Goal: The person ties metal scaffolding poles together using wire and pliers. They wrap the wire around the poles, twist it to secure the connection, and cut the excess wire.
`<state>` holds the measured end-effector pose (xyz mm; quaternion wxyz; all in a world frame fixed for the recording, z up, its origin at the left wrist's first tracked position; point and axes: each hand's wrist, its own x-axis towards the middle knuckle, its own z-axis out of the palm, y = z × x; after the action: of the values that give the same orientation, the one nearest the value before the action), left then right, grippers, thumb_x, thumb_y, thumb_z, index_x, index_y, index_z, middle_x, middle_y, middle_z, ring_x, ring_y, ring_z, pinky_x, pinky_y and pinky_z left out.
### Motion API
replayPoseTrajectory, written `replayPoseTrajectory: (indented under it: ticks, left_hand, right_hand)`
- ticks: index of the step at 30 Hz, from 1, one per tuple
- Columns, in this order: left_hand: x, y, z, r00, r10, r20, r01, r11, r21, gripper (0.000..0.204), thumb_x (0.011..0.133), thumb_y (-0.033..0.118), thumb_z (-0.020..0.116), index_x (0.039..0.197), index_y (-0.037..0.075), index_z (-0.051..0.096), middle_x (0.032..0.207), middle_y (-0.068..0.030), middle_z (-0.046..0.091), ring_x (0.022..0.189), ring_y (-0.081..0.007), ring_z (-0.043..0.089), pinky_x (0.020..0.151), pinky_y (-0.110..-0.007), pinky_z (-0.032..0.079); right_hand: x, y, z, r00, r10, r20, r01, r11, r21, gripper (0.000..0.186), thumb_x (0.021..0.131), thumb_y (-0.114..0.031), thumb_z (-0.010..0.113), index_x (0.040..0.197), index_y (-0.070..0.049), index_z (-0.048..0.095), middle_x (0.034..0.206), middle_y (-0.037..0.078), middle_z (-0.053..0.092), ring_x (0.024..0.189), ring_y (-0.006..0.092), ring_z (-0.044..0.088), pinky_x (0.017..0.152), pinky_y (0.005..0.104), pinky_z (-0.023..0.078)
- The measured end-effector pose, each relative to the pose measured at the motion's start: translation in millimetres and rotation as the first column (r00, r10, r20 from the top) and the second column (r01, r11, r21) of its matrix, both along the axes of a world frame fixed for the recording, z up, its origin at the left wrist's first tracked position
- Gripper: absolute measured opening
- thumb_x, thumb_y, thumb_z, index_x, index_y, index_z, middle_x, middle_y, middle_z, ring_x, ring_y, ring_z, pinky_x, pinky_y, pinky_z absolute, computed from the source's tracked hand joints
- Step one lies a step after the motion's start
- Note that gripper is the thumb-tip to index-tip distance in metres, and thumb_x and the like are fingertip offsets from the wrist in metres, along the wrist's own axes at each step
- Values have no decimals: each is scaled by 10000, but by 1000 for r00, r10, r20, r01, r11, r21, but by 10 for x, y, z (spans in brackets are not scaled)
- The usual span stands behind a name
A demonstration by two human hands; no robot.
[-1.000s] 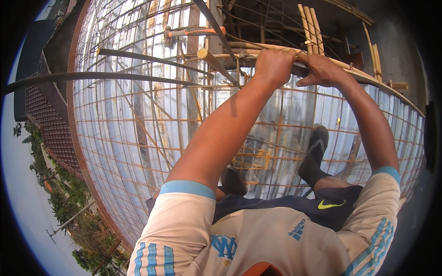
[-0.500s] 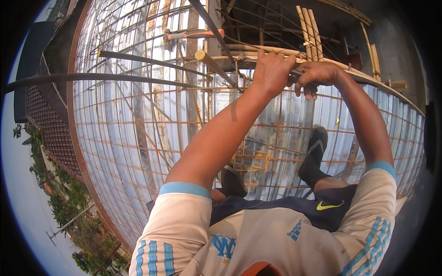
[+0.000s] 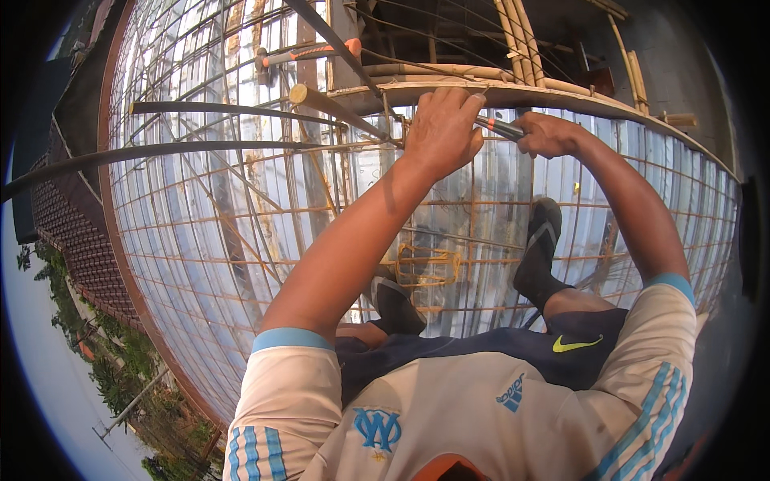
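My right hand (image 3: 549,135) is closed around the end of a slim hand tool (image 3: 504,127), dark grey with red-orange marks. The tool points left toward my left hand (image 3: 445,132), and its far end is hidden behind those fingers. My left hand is closed by the wooden edge board (image 3: 553,98); what it grips, if anything, is hidden. Just left of it, several dark steel bars (image 3: 329,36) and a round wooden handle or pole (image 3: 337,112) come together above the rusty bar mesh (image 3: 473,212).
Corrugated metal sheeting (image 3: 505,180) lies under the mesh, where my feet stand. An orange-handled hammer (image 3: 309,54) rests at upper left. Bamboo poles (image 3: 521,44) rise beyond the edge board, over a dark drop. A small yellowish wire frame (image 3: 429,264) lies between my feet.
My right hand has drawn a little away from the left, and its fingers have closed around the tool. More of the tool shows between the hands. The whole view has shifted slightly.
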<state>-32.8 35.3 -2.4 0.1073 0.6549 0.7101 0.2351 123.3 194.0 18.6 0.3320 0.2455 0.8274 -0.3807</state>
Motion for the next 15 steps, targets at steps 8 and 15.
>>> replayPoseTrajectory:
  ticks: [8, 15]
  left_hand:
    - [-89, -876, -959, 959, 135, 251, 42, 804, -593, 305, 802, 195, 544, 1066, 56, 607, 924, -183, 669, 883, -370, 632, 812, -450, 492]
    - [-208, -972, -975, 980, 92, 178, 70, 676, -734, 329, 805, 226, 546, 1084, 64, 607, 1049, -208, 642, 1000, -365, 605, 879, -437, 475]
  right_hand:
    - [493, -85, -216, 876, 9, 483, 91, 979, -184, 762, 760, -24, 538, 1452, -235, 300, 1187, 209, 546, 1024, 312, 611, 875, 474, 519]
    - [911, -443, -558, 858, 274, 435, -466, 771, 434, 748, 815, -49, 562, 1471, -228, 250, 1462, 200, 294, 1342, 448, 282, 1005, 552, 369]
